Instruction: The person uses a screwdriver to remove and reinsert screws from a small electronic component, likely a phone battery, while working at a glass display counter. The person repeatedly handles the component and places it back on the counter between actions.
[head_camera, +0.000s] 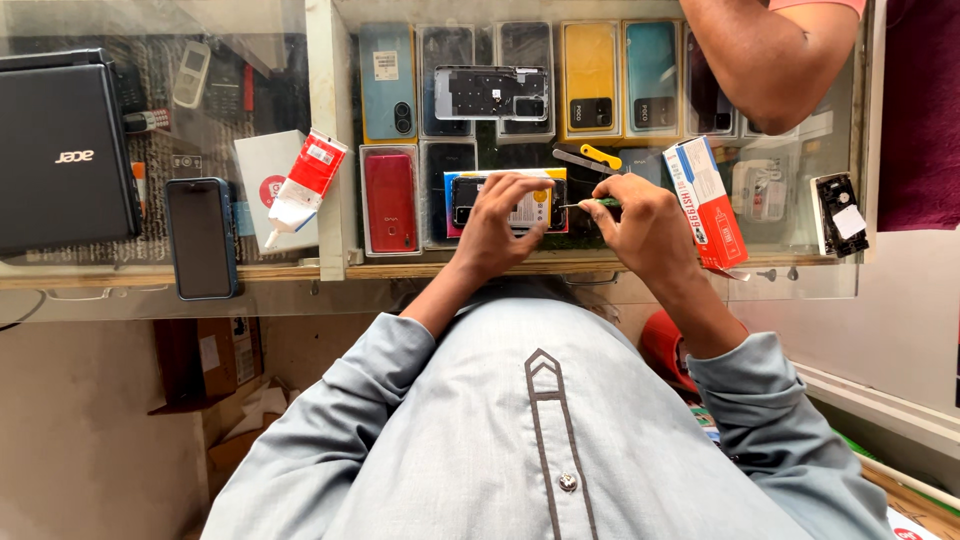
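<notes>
My left hand (497, 222) rests on an opened phone (530, 203) lying on the glass counter (330, 100), fingers pressed along its top and left edge. My right hand (648, 222) grips a small green-handled screwdriver (592, 203), its tip touching the phone's right end. A bare phone back frame (490, 93) lies farther back on the glass. A yellow pry tool (601, 156) and a grey flat tool (583, 162) lie just behind the phone.
A closed black laptop (62, 150) and a blue-cased phone (201, 237) sit at left, with a red-and-white tube (305, 185) nearby. A red-and-white box (706, 203) stands right of my hand. Another person's arm (765, 55) leans on the counter's far right. Several phones lie under the glass.
</notes>
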